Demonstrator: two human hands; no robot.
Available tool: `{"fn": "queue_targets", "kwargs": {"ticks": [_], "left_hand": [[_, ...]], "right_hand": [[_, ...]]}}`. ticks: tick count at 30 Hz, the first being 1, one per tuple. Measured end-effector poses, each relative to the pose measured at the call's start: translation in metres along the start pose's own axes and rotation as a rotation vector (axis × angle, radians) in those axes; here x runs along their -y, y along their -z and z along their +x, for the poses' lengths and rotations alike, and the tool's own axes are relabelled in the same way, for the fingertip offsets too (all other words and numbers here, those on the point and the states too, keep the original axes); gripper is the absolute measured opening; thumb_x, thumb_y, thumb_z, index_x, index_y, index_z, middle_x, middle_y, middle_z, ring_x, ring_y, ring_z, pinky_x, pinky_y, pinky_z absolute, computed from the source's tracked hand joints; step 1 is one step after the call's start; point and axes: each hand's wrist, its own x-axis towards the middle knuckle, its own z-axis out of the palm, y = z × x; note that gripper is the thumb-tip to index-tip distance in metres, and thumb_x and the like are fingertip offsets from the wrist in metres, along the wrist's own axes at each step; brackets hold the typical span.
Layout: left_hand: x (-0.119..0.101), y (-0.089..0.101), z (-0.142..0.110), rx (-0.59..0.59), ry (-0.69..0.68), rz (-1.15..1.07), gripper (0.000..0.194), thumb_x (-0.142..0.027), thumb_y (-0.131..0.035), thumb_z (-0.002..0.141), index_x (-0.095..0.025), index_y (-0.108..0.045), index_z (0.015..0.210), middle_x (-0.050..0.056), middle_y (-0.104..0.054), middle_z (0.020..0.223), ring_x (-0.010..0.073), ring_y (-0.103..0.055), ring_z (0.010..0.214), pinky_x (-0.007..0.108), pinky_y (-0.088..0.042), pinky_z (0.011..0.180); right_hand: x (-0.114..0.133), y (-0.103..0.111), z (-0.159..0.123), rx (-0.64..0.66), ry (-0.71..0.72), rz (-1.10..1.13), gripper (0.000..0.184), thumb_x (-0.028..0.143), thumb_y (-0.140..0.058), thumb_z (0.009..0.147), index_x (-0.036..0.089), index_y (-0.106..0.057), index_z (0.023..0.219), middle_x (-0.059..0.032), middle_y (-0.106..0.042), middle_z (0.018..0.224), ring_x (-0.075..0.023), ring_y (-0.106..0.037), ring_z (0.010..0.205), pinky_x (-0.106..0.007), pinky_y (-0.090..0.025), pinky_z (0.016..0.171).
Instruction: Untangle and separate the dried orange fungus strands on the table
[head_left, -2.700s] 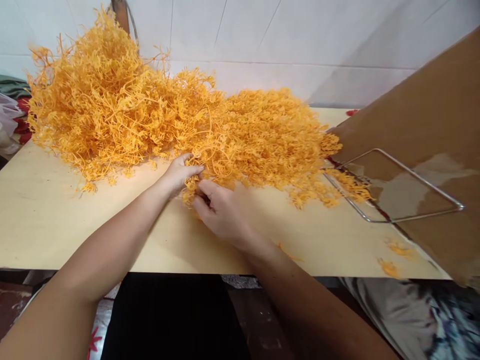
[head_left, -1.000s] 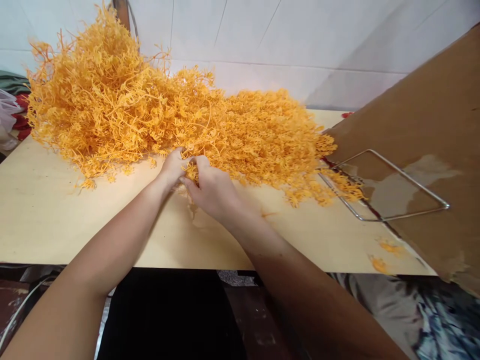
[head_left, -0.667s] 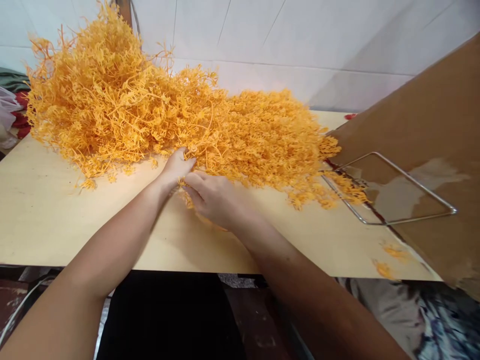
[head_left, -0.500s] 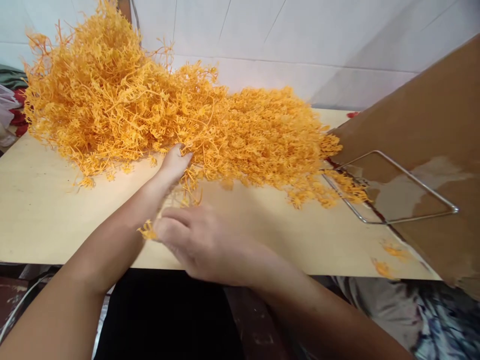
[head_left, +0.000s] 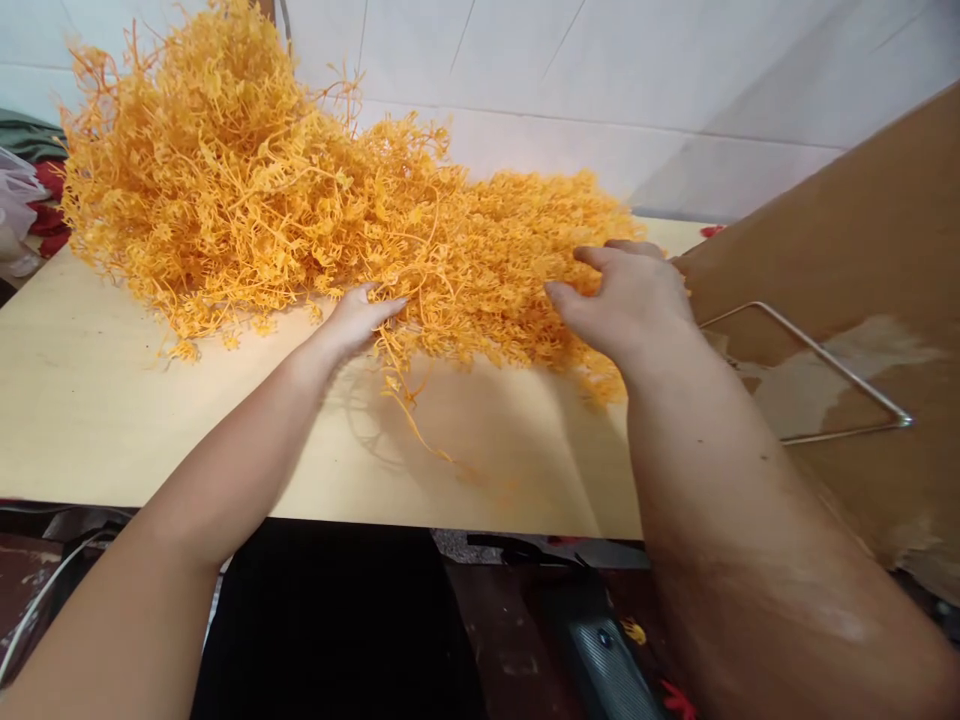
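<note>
A big tangled heap of thin orange strands (head_left: 300, 200) covers the back of the pale wooden table (head_left: 97, 400). My left hand (head_left: 358, 318) rests at the heap's front edge, fingers curled into the strands and pinching a few of them. A loose strand (head_left: 409, 410) trails from there toward me over the table. My right hand (head_left: 622, 300) hovers on the right end of the heap, fingers apart and bent like a claw over the strands, with nothing held in it.
A brown cardboard sheet (head_left: 840, 260) leans across the right side, with a thin metal wire frame (head_left: 840, 370) lying on it. White tiled wall behind. Cloth and bags sit at the far left (head_left: 22, 190). Dark floor and a black object (head_left: 600, 640) lie below the table edge.
My right hand pulled back toward me from beside the left hand, then swung right and forward onto the heap's right end. The left hand stayed at the heap's front edge.
</note>
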Motion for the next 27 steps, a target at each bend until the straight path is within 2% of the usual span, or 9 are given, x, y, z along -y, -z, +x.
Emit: {"fn": "queue_targets", "kwargs": {"ticks": [2, 4, 6, 7, 9, 12, 17, 23, 27], "left_hand": [[0.001, 0.000, 0.001, 0.000, 0.008, -0.002, 0.034, -0.016, -0.062, 0.068, -0.009, -0.056, 0.100, 0.009, -0.066, 0.089, 0.0138, -0.062, 0.078, 0.032, -0.044, 0.080], [0.001, 0.001, 0.001, 0.019, -0.010, 0.015, 0.034, -0.018, -0.062, 0.068, -0.009, -0.056, 0.099, 0.010, -0.066, 0.093, 0.0158, -0.062, 0.081, 0.033, -0.044, 0.081], [0.000, 0.001, 0.000, 0.021, -0.038, 0.073, 0.034, -0.020, -0.062, 0.068, -0.009, -0.057, 0.099, 0.012, -0.065, 0.099, 0.0177, -0.062, 0.087, 0.034, -0.042, 0.085], [-0.001, 0.001, -0.001, 0.008, -0.048, 0.107, 0.034, -0.021, -0.062, 0.068, -0.009, -0.057, 0.100, 0.012, -0.064, 0.102, 0.0186, -0.061, 0.091, 0.034, -0.042, 0.086], [-0.003, 0.002, -0.002, -0.035, -0.045, 0.159, 0.038, -0.022, -0.061, 0.070, -0.010, -0.056, 0.106, 0.012, -0.062, 0.107, 0.0202, -0.059, 0.099, 0.034, -0.040, 0.090], [-0.005, 0.002, -0.004, -0.068, 0.018, 0.197, 0.049, -0.025, -0.061, 0.071, -0.012, -0.050, 0.117, 0.011, -0.060, 0.114, 0.0220, -0.056, 0.105, 0.035, -0.040, 0.091], [-0.005, 0.003, -0.004, -0.067, 0.060, 0.209, 0.058, -0.027, -0.060, 0.073, -0.011, -0.041, 0.125, 0.014, -0.055, 0.121, 0.0228, -0.055, 0.106, 0.034, -0.042, 0.087], [0.001, 0.006, 0.003, -0.042, 0.003, 0.117, 0.047, -0.026, -0.064, 0.069, -0.011, -0.052, 0.111, 0.013, -0.060, 0.113, 0.0219, -0.059, 0.098, 0.033, -0.044, 0.084], [0.005, 0.010, 0.009, -0.022, -0.001, 0.075, 0.046, -0.025, -0.065, 0.067, -0.010, -0.053, 0.109, 0.014, -0.062, 0.108, 0.0213, -0.060, 0.095, 0.034, -0.044, 0.084]], "right_hand": [[0.035, 0.005, -0.004, 0.017, -0.040, -0.082, 0.021, 0.037, -0.050, 0.080, 0.019, -0.058, 0.071, -0.0054, -0.052, 0.068, -0.0212, -0.055, 0.074, -0.035, -0.042, 0.063], [0.082, 0.008, -0.013, 0.113, -0.060, -0.142, 0.026, 0.034, -0.044, 0.083, 0.018, -0.055, 0.067, -0.0070, -0.054, 0.069, -0.0172, -0.053, 0.067, -0.032, -0.039, 0.061], [0.126, 0.006, -0.023, 0.178, 0.085, -0.181, 0.030, 0.039, -0.047, 0.082, 0.018, -0.051, 0.061, -0.0064, -0.055, 0.066, -0.0146, -0.050, 0.061, -0.028, -0.035, 0.056], [0.143, 0.002, -0.028, 0.262, 0.149, -0.198, 0.032, 0.043, -0.049, 0.080, 0.017, -0.051, 0.062, -0.0060, -0.055, 0.066, -0.0146, -0.050, 0.061, -0.027, -0.034, 0.055], [0.164, -0.008, -0.035, 0.471, 0.160, -0.276, 0.028, 0.043, -0.052, 0.079, 0.015, -0.055, 0.074, -0.0074, -0.058, 0.072, -0.0160, -0.052, 0.064, -0.027, -0.029, 0.052], [0.168, -0.022, -0.042, 0.680, 0.060, -0.364, 0.022, 0.033, -0.048, 0.083, 0.014, -0.057, 0.084, -0.0093, -0.062, 0.077, -0.0170, -0.053, 0.064, -0.027, -0.024, 0.052], [0.149, -0.026, -0.047, 0.729, 0.037, -0.200, 0.018, 0.025, -0.042, 0.085, 0.014, -0.056, 0.080, -0.0076, -0.061, 0.076, -0.0155, -0.051, 0.065, -0.027, -0.028, 0.058], [0.155, -0.003, -0.051, 0.729, 0.074, 0.212, 0.018, 0.027, -0.045, 0.084, 0.015, -0.051, 0.072, -0.0023, -0.055, 0.065, -0.0106, -0.046, 0.059, -0.023, -0.030, 0.055], [0.170, 0.019, -0.052, 0.913, 0.189, 0.402, 0.017, 0.025, -0.048, 0.084, 0.015, -0.052, 0.071, -0.0005, -0.056, 0.064, -0.0077, -0.047, 0.056, -0.021, -0.029, 0.052]]}}
